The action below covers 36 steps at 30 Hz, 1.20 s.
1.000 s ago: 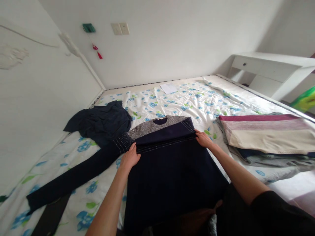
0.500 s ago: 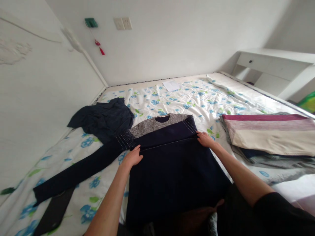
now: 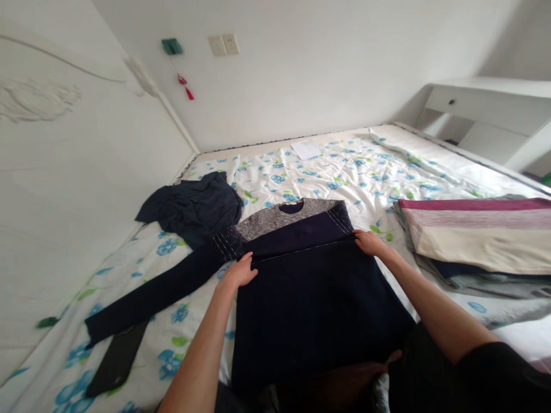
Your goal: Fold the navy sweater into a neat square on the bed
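Head view, looking down over my two bare arms at a bed. My left hand [image 3: 240,273] lies palm down on the left end of a fold line that runs across a dark navy sweater [image 3: 314,298]. Its fingers are together and fairly flat, and I cannot tell whether they pinch the cloth. My right hand [image 3: 370,243] rests on the right end of the same fold, fingers stretched along the edge toward the middle, pressing rather than gripping as far as I can see.

The sweater lies flat in the middle of the bed, directly in front of me, between my two hands. Its lower part is folded up toward the collar, so the fold edge sits just below the shoulders. The body is deep navy. The shoulder area is speckled grey, with a small round navy neckline at the far end. Thin pale stitch lines mark where each sleeve joins. The left sleeve [image 3: 163,287] stretches out long and flat toward the near left corner.

The bed sheet [image 3: 344,178] is white with blue flowers and green leaves. A crumpled dark garment [image 3: 193,206] sits just beyond the left sleeve. A stack of folded clothes [image 3: 477,241], maroon and cream on top, lies to my right, near the sweater without touching it. A white sheet of paper [image 3: 306,149] lies at the far end.
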{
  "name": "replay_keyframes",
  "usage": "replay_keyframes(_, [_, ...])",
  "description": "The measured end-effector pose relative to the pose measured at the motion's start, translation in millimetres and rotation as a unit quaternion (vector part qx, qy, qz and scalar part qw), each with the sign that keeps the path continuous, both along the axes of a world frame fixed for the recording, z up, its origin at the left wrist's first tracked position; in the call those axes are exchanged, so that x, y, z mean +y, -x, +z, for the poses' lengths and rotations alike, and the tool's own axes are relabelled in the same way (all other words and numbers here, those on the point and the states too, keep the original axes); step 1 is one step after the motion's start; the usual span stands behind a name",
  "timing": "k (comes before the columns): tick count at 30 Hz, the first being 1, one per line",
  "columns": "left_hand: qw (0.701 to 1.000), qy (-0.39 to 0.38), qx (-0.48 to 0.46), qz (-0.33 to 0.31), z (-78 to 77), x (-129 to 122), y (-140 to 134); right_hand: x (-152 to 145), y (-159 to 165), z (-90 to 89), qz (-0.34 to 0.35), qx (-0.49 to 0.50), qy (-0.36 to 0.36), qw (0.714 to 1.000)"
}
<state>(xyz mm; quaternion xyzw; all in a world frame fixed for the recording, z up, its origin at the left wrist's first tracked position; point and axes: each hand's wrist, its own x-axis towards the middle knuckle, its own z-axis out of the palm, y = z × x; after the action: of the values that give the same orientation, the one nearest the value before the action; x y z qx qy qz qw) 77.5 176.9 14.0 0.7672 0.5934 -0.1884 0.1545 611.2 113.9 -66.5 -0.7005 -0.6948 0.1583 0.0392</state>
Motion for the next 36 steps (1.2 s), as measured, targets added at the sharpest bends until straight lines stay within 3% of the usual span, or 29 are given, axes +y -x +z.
replay_keyframes(6, [1.0,0.01,0.007,0.0,-6.9,4.7,7.9,-0.9,0.5,9.4,-0.01,0.018,-0.008,1.0])
replay_keyframes(11, [0.998,-0.065,0.005,0.003,-7.7,1.6,2.6,0.7,11.7,11.7,-0.051,0.013,-0.065,0.997])
replay_keyframes(15, [0.989,-0.13,-0.059,-0.05,-13.9,-7.8,-18.3,2.9,30.8,-6.4,-0.037,0.027,-0.119,0.992])
replay_keyframes(19, [0.987,-0.073,-0.105,-0.096,-31.8,-13.0,-30.3,2.3,31.0,-34.4,0.006,0.026,-0.023,0.999])
replay_keyframes(25, [0.999,-0.013,-0.049,-0.01,-49.0,-3.3,-16.1,2.0,12.2,-53.3,-0.023,0.019,0.06,0.998])
replay_keyframes(31, [0.996,-0.019,-0.091,0.014,-30.9,-5.2,-7.9,-5.1,23.5,-54.1,-0.045,0.012,0.058,0.997])
replay_keyframes(33, [0.985,-0.06,-0.144,0.08,-20.5,-9.8,4.1,-9.1,25.9,-50.7,-0.05,0.015,0.047,0.998])
replay_keyframes(34, [0.97,-0.091,-0.176,0.144,-15.1,-12.7,13.5,-11.1,26.4,-48.5,-0.049,0.017,0.04,0.998])
replay_keyframes(36, [0.913,-0.16,-0.227,0.299,-4.6,-19.6,37.7,-14.4,26.7,-43.3,-0.047,0.016,0.027,0.998])
